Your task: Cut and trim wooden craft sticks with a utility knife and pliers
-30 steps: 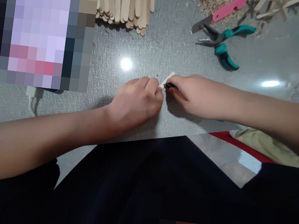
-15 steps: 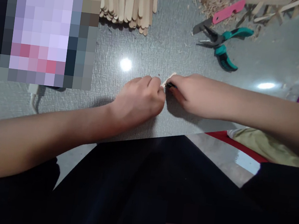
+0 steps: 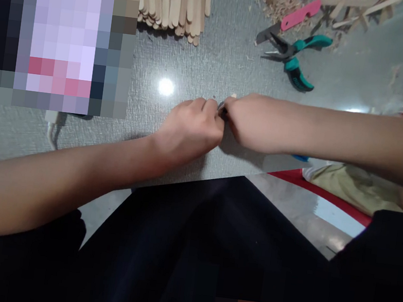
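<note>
Near the middle of the table, my left hand (image 3: pixel 193 125) is closed, its fingers curled around something mostly hidden. My right hand (image 3: pixel 247 120) meets it from the right, fingers pinched on a small dark object (image 3: pixel 222 109) whose shape is largely covered. A pale wooden tip (image 3: pixel 233 95) shows just above the right fingers. Between the two hands there is almost no gap.
Many wooden sticks (image 3: pixel 176 1) lie piled at the back. Right of them are green-handled pliers (image 3: pixel 290 54), a pink-handled blade (image 3: pixel 301 15), shavings (image 3: pixel 275 1) and cut strips. A white cable (image 3: pixel 50 127) lies at the left.
My right hand has turned slightly and moved closer to my left hand, covering more of the pale wooden piece. The whole view has shifted a little.
</note>
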Tool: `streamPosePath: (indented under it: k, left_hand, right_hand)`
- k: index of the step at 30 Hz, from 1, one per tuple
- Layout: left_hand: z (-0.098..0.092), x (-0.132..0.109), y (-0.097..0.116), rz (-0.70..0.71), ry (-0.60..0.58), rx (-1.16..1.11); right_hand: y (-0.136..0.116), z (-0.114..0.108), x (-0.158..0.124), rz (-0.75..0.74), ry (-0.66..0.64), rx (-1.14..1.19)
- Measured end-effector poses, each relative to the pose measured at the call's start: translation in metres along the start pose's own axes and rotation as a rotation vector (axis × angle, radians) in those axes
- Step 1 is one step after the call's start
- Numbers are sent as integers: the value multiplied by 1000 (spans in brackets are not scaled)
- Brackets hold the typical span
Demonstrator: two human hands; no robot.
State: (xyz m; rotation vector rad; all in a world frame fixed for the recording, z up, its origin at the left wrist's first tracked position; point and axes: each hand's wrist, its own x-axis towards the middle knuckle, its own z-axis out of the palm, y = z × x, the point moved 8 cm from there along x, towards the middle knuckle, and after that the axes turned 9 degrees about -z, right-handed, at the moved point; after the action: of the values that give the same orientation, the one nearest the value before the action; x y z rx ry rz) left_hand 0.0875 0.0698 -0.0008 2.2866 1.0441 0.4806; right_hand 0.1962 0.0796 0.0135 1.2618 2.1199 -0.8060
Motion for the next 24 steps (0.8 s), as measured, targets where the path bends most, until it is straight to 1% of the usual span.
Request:
streamPosePath:
  k: [3,6,8,13,15,19,21,24]
  left_hand:
    - [1,0,2,16,-48,70]
    - [2,0,6,40,-88,195]
    - [2,-1,8,56,-107,271]
    - [1,-1,11,91,-132,363]
    - [-1,-1,10,78,-143,402]
    - [-10,-3,12,56,-120,448]
    - [-15,-4,12,66,-86,494]
    - [-20,-2,7,66,-36,536]
  right_hand:
    - [5,5,2,8,-85,-109]
    - [16,-1,-5,58,14,14]
    - [21,-2,-13,52,75,97]
    - [34,7,-28,23,185,428]
    - [38,13,-30,1,215,566]
    - [41,18,-30,-59,229,857]
    - [41,10,-31,-92,279,943]
    - [39,-16,-39,-196,437,1005]
